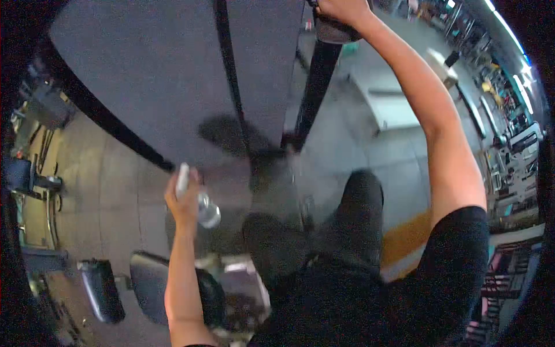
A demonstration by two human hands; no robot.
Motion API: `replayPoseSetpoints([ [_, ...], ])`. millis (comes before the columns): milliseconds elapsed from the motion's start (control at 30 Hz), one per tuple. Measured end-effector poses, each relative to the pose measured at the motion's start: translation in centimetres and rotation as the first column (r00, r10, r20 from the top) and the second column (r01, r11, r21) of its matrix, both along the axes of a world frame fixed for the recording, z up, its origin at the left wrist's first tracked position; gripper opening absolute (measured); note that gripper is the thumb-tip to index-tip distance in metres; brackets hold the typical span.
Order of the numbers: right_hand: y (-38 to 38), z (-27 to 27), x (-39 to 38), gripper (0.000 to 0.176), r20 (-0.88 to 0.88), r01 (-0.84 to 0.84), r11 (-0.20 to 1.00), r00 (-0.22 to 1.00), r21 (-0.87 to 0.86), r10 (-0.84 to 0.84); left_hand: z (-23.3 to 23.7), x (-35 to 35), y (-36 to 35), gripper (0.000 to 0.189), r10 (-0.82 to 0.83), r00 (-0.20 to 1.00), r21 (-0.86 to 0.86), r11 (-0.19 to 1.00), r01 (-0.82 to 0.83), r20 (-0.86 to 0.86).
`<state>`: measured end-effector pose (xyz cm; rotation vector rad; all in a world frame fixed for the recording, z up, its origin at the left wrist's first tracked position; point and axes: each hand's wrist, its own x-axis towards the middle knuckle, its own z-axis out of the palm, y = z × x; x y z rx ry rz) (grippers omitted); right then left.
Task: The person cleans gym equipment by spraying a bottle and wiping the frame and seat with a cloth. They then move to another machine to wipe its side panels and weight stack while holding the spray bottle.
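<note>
Apparently mid-cleaning, the left grip (185, 198) held a spray bottle (209, 213), likely needing aim next; what the right grip (345, 10) held was unclear.

Dim, grainy, strip lights (523, 94) glaring upper right, blurred, dark fisheye edges

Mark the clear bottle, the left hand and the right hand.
Clear bottle (209, 213): head view, on its see-through body.
Left hand (183, 200): head view, on the middle of the hand.
Right hand (344, 8): head view, mid-hand, at the top edge.
</note>
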<state>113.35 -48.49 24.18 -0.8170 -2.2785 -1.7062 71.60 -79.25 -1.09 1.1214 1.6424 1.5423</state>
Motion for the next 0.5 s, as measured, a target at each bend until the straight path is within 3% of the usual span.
replayPoseSetpoints([
  [33,0.6,-5.0,0.6,0.036,0.117,0.062,0.996,0.991,0.057,-0.069,0.9,-0.5,0.0,0.025,-0.044,0.993,-0.014,0.999,0.042,-0.11],
  [67,0.4,-9.4,1.0,0.036,0.114,0.062,0.998,0.992,-0.007,-0.06,1.3,-0.5,0.1,0.029,-0.043,0.995,-0.072,0.997,0.037,-0.095],
  [133,-0.9,-18.2,1.2,0.04,0.187,0.085,0.984,0.976,0.157,-0.114,1.1,-0.3,-0.3,0.033,-0.039,0.996,-0.191,0.981,0.023,-0.08],
  [167,-1.2,-22.2,1.3,0.04,0.191,0.08,0.991,0.976,0.111,-0.101,1.0,-0.1,-0.1,0.035,-0.053,0.994,-0.151,0.988,0.038,-0.098],
  [233,-1.5,-29.8,1.2,0.044,0.359,0.261,0.965,0.903,-0.019,-0.237,0.8,0.2,-0.1,0.039,-0.062,0.991,-0.134,0.99,0.046,-0.117],
  [333,-1.2,-39.9,1.6,0.046,0.399,0.083,0.996,0.914,-0.017,-0.069,0.9,-0.4,0.0,0.043,-0.07,0.99,-0.131,0.99,0.054,-0.122],
  [400,-0.9,-46.6,2.2,0.049,0.376,0.066,0.996,0.926,-0.053,-0.041,1.6,0.0,0.1,0.043,-0.053,0.983,-0.175,0.984,0.022,-0.178],
  [467,-1.3,-50.7,1.7,0.044,0.233,0.081,0.953,0.972,-0.293,-0.011,1.7,0.3,0.1,0.043,-0.026,0.988,-0.203,0.979,-0.006,-0.155],
  [500,-0.3,-52.4,0.3,0.034,0.309,0.377,0.881,0.907,-0.287,-0.287,1.8,0.3,0.0,0.043,-0.033,0.988,-0.194,0.981,0.003,-0.153],
])
